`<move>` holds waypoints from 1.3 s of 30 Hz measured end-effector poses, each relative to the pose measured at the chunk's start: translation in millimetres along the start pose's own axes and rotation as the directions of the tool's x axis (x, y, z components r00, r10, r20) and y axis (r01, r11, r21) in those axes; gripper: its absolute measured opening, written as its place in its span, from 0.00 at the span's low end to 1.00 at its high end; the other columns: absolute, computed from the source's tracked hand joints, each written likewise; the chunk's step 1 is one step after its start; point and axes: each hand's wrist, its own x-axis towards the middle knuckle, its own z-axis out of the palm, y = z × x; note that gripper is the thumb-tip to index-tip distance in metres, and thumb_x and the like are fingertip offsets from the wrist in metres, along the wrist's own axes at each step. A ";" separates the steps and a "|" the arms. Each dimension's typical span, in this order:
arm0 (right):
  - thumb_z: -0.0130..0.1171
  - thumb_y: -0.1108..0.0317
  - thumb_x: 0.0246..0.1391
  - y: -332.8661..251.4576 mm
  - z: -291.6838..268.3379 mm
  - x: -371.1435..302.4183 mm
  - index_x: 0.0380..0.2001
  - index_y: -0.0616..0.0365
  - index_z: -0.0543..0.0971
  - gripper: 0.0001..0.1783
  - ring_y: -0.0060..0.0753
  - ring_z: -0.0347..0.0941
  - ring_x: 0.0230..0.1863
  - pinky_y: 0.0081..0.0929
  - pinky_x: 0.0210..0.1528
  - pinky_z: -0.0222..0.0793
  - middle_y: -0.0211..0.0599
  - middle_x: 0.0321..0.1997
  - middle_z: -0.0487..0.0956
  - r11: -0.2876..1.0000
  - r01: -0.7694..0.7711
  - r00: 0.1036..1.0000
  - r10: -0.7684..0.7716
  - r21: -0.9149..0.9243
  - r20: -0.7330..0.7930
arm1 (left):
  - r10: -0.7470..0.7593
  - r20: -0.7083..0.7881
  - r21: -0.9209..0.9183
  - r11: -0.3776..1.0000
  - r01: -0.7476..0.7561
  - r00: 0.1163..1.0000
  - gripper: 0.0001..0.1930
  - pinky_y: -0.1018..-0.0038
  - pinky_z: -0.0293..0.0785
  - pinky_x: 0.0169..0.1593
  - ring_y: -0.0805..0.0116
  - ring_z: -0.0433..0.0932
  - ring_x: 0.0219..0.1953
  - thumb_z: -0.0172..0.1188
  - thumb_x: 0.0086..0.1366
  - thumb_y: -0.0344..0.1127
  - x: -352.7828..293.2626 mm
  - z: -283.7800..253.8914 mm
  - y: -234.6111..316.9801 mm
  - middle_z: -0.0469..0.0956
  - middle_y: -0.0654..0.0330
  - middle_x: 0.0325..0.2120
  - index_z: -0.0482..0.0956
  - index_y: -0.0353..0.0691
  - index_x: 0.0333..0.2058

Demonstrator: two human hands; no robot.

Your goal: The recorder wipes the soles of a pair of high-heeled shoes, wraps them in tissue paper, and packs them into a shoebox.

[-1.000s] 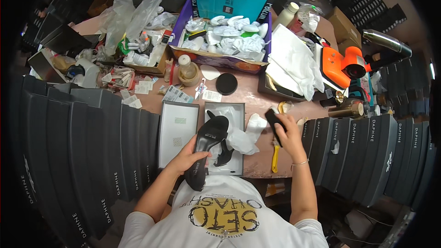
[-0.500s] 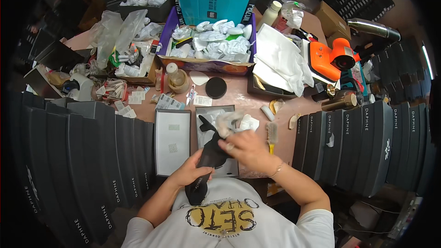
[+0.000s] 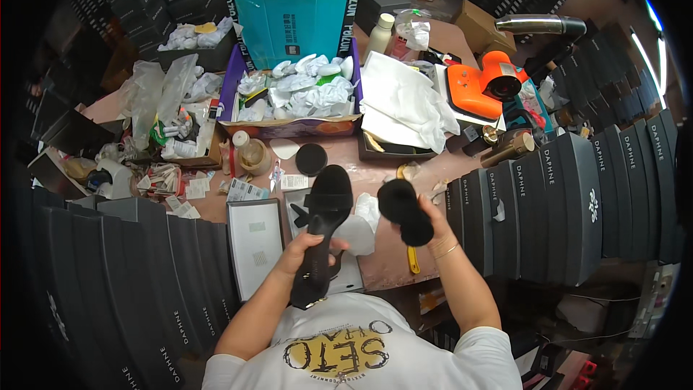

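Observation:
My left hand (image 3: 299, 251) is closed around the heel part of a black open sandal (image 3: 330, 198), held lengthwise with its toe pointing away from me. Farther right, my right hand (image 3: 439, 227) grips a black, soft-looking pad with two rounded ends (image 3: 398, 202), apart from the sandal; its exact kind is unclear. Under the sandal lies an open grey shoebox (image 3: 349, 274) with white paper and a black strap showing inside. To its left is the pale-lined lid (image 3: 254, 253). A yellow brush handle (image 3: 413, 260) lies below my right hand; its head is hidden.
Dark shoeboxes (image 3: 123, 267) line my left, and more shoeboxes (image 3: 538, 209) line my right. Ahead stand a purple carton of crumpled paper (image 3: 231, 94), a glue jar (image 3: 253, 157), a round black lid (image 3: 311, 159), white sheets (image 3: 401, 101) and an orange device (image 3: 473, 90).
My right hand has left the sandal, moved right, and now holds the black pad. The sandal has been turned and raised. The whole view has shifted slightly.

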 end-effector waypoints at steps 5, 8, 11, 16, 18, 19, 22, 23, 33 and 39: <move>0.48 0.41 0.57 33.7 29.0 -17.4 0.54 0.61 0.68 0.35 0.33 0.76 0.42 0.29 0.39 0.77 0.44 0.49 0.75 0.956 0.062 0.993 -0.089 0.286 0.082 | -0.061 -0.043 0.001 0.998 0.062 0.997 0.25 0.76 0.80 0.33 0.65 0.81 0.30 0.49 0.61 0.37 48.8 53.4 -19.4 0.76 0.46 0.41 0.64 0.34 0.55; 0.50 0.41 0.56 35.3 1.8 -26.0 0.54 0.60 0.68 0.35 0.31 0.76 0.40 0.26 0.37 0.77 0.43 0.49 0.75 0.942 0.226 0.974 -0.220 0.246 -0.053 | -0.100 -0.146 0.066 0.992 0.111 0.984 0.17 0.74 0.80 0.35 0.63 0.81 0.31 0.50 0.62 0.32 70.6 52.3 -24.0 0.77 0.47 0.37 0.67 0.32 0.48; 0.52 0.44 0.56 6.6 -34.9 -44.9 0.54 0.58 0.68 0.32 0.29 0.77 0.33 0.25 0.32 0.77 0.40 0.42 0.77 0.905 0.339 0.937 -0.300 0.255 -0.180 | -0.013 -0.268 0.089 0.995 0.038 0.963 0.13 0.72 0.80 0.34 0.64 0.81 0.31 0.52 0.61 0.31 101.7 58.2 -19.6 0.78 0.47 0.33 0.68 0.32 0.44; 0.46 0.42 0.59 -29.7 -89.1 -64.4 0.46 0.60 0.73 0.30 0.28 0.71 0.29 0.24 0.29 0.69 0.38 0.36 0.76 0.911 0.367 0.912 -0.312 0.189 -0.267 | 0.045 -0.224 -0.069 0.996 -0.062 0.974 0.16 0.70 0.81 0.36 0.62 0.82 0.35 0.54 0.62 0.37 190.2 71.4 40.8 0.78 0.45 0.36 0.70 0.30 0.43; 0.46 0.42 0.59 -25.1 -95.2 -63.0 0.46 0.60 0.73 0.30 0.29 0.73 0.30 0.24 0.30 0.71 0.39 0.36 0.77 0.927 0.336 0.904 -0.266 0.170 -0.335 | 0.058 -0.253 -0.023 0.998 -0.066 0.966 0.18 0.69 0.81 0.36 0.61 0.82 0.37 0.54 0.61 0.39 216.6 71.2 59.5 0.78 0.45 0.38 0.69 0.31 0.45; 0.46 0.42 0.59 -23.1 -99.8 -55.0 0.46 0.60 0.73 0.29 0.30 0.74 0.31 0.25 0.31 0.72 0.39 0.37 0.77 0.932 0.320 0.902 -0.246 0.168 -0.355 | 0.096 -0.254 0.045 0.995 -0.088 0.962 0.20 0.69 0.81 0.37 0.60 0.81 0.37 0.55 0.61 0.40 222.9 71.8 67.5 0.77 0.44 0.39 0.69 0.31 0.46; 0.47 0.55 0.60 -23.0 -91.4 -42.2 0.49 0.60 0.71 0.22 0.27 0.76 0.33 0.23 0.33 0.74 0.37 0.39 0.78 0.947 0.283 0.909 -0.214 0.150 -0.358 | 0.221 -0.291 0.274 0.951 -0.140 0.931 0.19 0.70 0.82 0.35 0.62 0.81 0.36 0.54 0.62 0.37 204.8 70.1 76.6 0.76 0.47 0.42 0.68 0.32 0.48; 0.47 0.58 0.60 -24.1 -80.7 -38.6 0.50 0.61 0.70 0.21 0.24 0.76 0.33 0.21 0.32 0.74 0.35 0.39 0.78 0.954 0.269 0.907 -0.205 0.133 -0.368 | 0.270 -0.284 0.359 0.920 -0.159 0.920 0.18 0.71 0.82 0.35 0.63 0.81 0.35 0.53 0.63 0.36 191.6 72.7 78.0 0.76 0.47 0.42 0.68 0.32 0.48; 0.58 0.69 0.52 22.5 6.6 113.1 0.51 0.56 0.72 0.22 0.51 0.67 0.51 0.37 0.52 0.64 0.47 0.51 0.69 0.074 0.511 0.767 -0.490 -0.856 0.415 | 0.248 -0.550 0.191 0.967 -0.170 0.797 0.14 0.72 0.78 0.33 0.64 0.79 0.27 0.51 0.64 0.37 1.3 -4.8 29.5 0.78 0.53 0.27 0.73 0.30 0.38; 0.55 0.64 0.50 55.9 9.1 244.7 0.51 0.43 0.74 0.22 0.39 0.66 0.49 0.36 0.47 0.62 0.37 0.53 0.70 -0.519 0.548 0.722 -0.104 -0.656 0.684 | 0.245 -0.519 0.123 0.969 -0.212 0.819 0.13 0.69 0.77 0.37 0.63 0.78 0.33 0.50 0.64 0.29 -40.1 7.9 -8.0 0.75 0.54 0.33 0.65 0.35 0.47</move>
